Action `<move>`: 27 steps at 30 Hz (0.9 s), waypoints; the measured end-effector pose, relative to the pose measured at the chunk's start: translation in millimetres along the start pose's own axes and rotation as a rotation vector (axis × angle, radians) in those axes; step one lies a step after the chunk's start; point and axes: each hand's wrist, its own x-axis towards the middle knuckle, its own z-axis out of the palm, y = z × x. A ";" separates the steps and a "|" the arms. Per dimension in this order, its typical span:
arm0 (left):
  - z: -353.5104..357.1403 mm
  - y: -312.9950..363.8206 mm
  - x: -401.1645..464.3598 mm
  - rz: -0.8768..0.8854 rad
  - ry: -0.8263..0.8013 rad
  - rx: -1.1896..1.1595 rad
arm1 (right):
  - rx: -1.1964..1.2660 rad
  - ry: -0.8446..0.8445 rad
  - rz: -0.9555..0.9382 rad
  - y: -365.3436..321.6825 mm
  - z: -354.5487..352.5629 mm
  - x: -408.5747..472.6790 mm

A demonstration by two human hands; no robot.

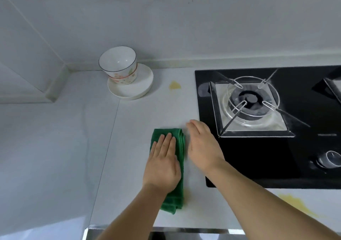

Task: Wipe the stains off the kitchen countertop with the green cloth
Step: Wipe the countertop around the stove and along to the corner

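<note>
Head camera: left hand presses flat, fingers straight, on the folded green cloth lying on the countertop beside the stove. Right hand hovers alongside, fingers relaxed, holding nothing. Yellow stain sits near the plate.

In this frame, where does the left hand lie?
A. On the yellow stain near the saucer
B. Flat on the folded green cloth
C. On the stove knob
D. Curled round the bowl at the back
B. The left hand lies with straight fingers flat on the green cloth on the countertop; the right hand is beside the cloth, apart from it.
</note>
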 end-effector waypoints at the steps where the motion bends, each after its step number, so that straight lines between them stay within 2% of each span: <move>1: -2.2 -3.4 10.9 -0.011 0.004 0.007 | 0.008 0.015 0.027 -1.2 0.3 18.1; 6: -11.3 -16.6 96.3 -0.056 0.014 0.012 | -0.126 -0.018 0.207 28.0 13.9 63.7; 11: -20.8 -27.2 203.2 -0.050 0.047 0.021 | -0.187 -0.020 0.191 34.4 30.7 65.1; 14: -24.3 -29.3 272.1 -0.065 0.061 0.043 | -0.216 0.037 0.219 38.8 34.0 64.1; 17: -29.9 -25.6 310.9 -0.078 0.131 0.076 | -0.200 0.057 0.226 38.9 36.0 65.1; 22: -26.3 -23.9 299.7 -0.065 0.108 0.078 | -0.217 0.019 0.233 38.9 32.9 66.4; 27: -17.4 -17.9 181.9 0.042 0.017 0.055 | -0.163 -0.028 0.202 34.5 22.4 64.6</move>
